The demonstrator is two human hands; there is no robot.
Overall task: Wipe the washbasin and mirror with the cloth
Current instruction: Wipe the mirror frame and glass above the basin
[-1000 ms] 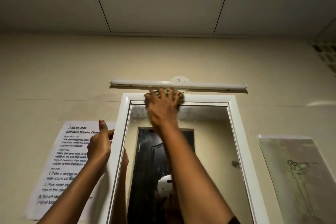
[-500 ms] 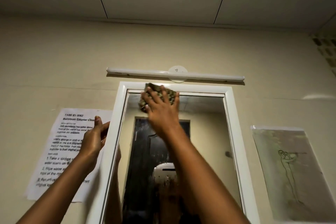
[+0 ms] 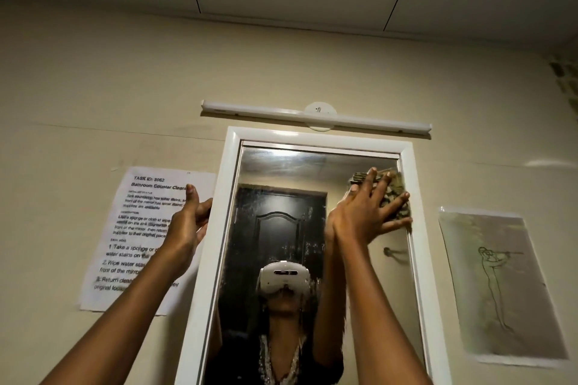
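A tall mirror in a white frame hangs on the beige wall ahead. My right hand presses a patterned brown-and-green cloth flat against the glass near its upper right corner, fingers spread over it. My left hand grips the left edge of the mirror frame, thumb up. The glass shows streaks and spots over the reflected dark door. The washbasin is out of view.
A white tube light sits on the wall just above the mirror. A printed task sheet is taped left of the frame, a line drawing to the right. The mirror reflects a person wearing a white headset.
My right hand has slid the cloth from the top middle of the mirror across to the upper right and slightly down. My left hand stays on the frame's left edge. The view has tilted down.
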